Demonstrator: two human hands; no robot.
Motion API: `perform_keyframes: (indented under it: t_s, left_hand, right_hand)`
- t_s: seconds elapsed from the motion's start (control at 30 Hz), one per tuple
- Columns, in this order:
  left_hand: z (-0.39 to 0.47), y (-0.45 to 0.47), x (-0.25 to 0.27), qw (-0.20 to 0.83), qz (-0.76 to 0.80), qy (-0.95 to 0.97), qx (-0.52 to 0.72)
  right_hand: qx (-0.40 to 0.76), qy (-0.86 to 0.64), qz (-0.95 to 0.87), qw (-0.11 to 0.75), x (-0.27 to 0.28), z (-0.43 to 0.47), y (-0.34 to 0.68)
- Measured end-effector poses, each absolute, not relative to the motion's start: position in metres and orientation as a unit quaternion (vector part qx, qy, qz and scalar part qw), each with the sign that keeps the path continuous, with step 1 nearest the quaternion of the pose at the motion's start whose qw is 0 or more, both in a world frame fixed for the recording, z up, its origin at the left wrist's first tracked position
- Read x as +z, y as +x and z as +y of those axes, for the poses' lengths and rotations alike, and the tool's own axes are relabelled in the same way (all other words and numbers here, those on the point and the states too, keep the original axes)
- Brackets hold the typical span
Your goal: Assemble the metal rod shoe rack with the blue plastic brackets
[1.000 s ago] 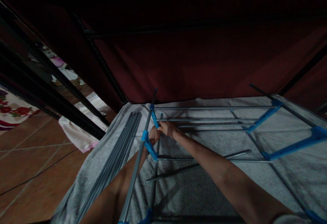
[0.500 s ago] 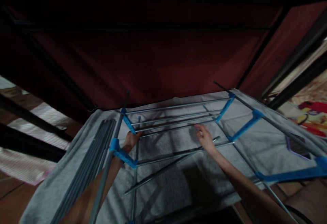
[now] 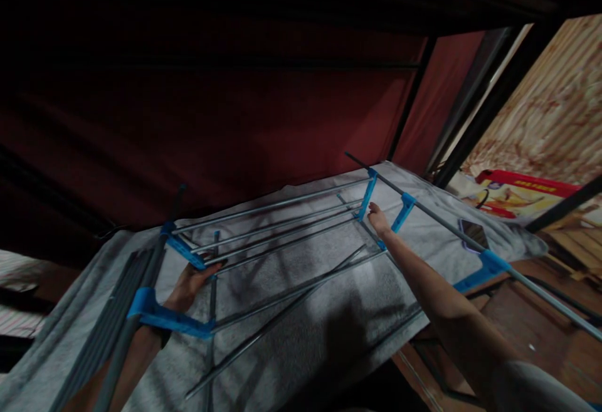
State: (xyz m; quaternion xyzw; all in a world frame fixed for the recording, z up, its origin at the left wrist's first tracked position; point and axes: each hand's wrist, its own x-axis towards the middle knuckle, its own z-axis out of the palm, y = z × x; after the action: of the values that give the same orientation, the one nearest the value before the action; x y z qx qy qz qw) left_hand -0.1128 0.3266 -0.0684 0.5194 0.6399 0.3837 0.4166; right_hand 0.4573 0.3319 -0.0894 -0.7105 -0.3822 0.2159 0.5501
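A rack frame of grey metal tubes (image 3: pixel 286 227) joined by blue plastic brackets lies on a pale grey cloth. My left hand (image 3: pixel 190 283) is closed around the lower end of the far-left blue bracket (image 3: pixel 181 250), where tube ends meet it. Between the two right-hand brackets is my right hand (image 3: pixel 379 219), its fingers partly bent and apart, near the far-right blue bracket (image 3: pixel 367 195); nothing shows in them. One loose tube (image 3: pixel 277 321) lies slantwise across the frame's lower crossbar. The left fingertips are partly hidden.
A bundle of several grey tubes (image 3: pixel 106 324) lies along the left side of the cloth (image 3: pixel 329 330). At the right, a phone (image 3: pixel 474 235) rests near a long side tube. Beyond stands a red and yellow box (image 3: pixel 522 192). Dark posts and a red panel (image 3: pixel 291 130) bound the far side.
My right hand has moved right, from above the middle tubes to the right-hand brackets. My left hand stays at the far-left bracket. The view has turned right, showing more of the box.
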Motion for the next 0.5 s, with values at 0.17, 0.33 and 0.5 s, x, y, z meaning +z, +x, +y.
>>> perform_keyframes:
  t_s: [0.17, 0.33, 0.5]
  left_hand:
    - [0.329, -0.115, -0.07, 0.362, 0.635, 0.535, 0.424]
    - [0.335, -0.121, -0.078, 0.31, 0.637, 0.575, 0.409]
    - [0.33, -0.125, -0.075, 0.288, 0.645, 0.603, 0.371]
  right_hand:
    - [0.215, -0.71, -0.399, 0.539, -0.091, 0.331, 0.454]
    - [0.221, -0.725, -0.406, 0.511, -0.091, 0.331, 0.456]
    - [0.222, -0.753, -0.408, 0.466, -0.098, 0.341, 0.464]
